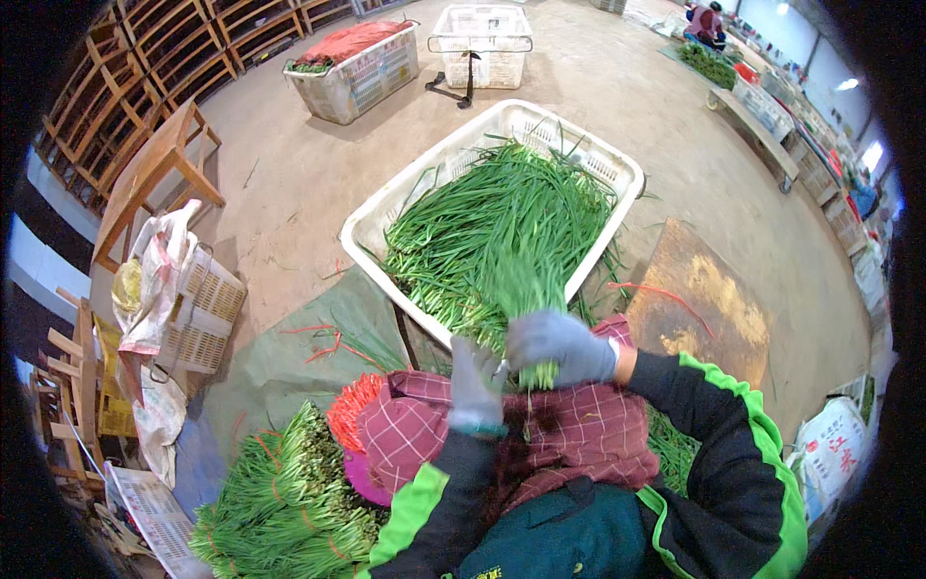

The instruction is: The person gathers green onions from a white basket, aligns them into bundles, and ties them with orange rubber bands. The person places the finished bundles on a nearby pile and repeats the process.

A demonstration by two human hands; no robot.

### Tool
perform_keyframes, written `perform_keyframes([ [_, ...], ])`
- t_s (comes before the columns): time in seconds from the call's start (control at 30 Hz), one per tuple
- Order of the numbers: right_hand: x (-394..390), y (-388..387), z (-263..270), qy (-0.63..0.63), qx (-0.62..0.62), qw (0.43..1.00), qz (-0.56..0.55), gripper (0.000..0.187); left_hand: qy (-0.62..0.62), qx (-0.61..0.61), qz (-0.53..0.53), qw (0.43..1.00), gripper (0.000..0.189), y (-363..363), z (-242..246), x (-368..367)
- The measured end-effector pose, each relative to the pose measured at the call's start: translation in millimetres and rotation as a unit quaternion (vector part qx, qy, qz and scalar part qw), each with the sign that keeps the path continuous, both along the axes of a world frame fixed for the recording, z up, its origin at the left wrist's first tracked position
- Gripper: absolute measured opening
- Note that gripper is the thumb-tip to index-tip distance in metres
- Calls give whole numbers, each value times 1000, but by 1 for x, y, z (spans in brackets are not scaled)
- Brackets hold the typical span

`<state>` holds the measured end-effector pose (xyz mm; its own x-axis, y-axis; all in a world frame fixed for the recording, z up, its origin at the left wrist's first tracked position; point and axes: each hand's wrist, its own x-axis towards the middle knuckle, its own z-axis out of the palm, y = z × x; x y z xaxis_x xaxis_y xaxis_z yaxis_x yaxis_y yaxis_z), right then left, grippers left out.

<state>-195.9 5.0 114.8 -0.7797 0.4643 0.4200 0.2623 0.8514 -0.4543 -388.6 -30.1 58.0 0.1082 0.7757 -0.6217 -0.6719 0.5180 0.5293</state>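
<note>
My right hand (548,346), in a grey work glove, grips a small bunch of Chinese chives (532,286) near its pale cut ends. Its green leaves are blurred and reach over a white plastic crate (352,230) heaped with loose chives (499,195). Close by on the left is my left hand (474,387), also gloved and blurred; whether it touches the stems cannot be told. Plaid cloth (593,434) covers my lap below both hands. Beside my left knee is a bundle of red ties (353,411), and tied chive bunches (282,499) are piled at lower left.
A stained board (705,304) with a red tie lies on the right. Ahead stand a crate under red cloth (354,72) and another white crate (481,61). A wooden table (155,163) and sack-draped crate (206,304) are on the left. Another person (705,27) is far off.
</note>
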Motion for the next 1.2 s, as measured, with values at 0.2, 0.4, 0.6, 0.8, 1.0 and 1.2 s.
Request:
perform_keyframes([
  [0.2, -34, -75, -22, -70, 33, 981, 177, 21, -178, 45, -104, 977, 92, -60, -33, -11],
  [0.4, -35, -90, -7, -152, 96, 963, 203, 33, -292, 50, -171, 940, 92, -55, -45, 4],
  [0.6, 32, -87, 54, -235, 88, 968, 23, 68, -309, 119, -196, 923, 107, -61, -31, 14],
  [0.8, 101, 4, 16, -540, -292, 765, -193, 93, -252, 202, -192, 927, 107, -58, -40, 26],
  [1.0, 56, 20, -42, -413, -376, 827, -58, 77, -355, 99, -216, 904, 94, -57, -66, 16],
  [1.2, 6, -52, 2, -16, -438, 857, -271, 78, 45, 241, -337, 909, 48, -55, -21, 12],
])
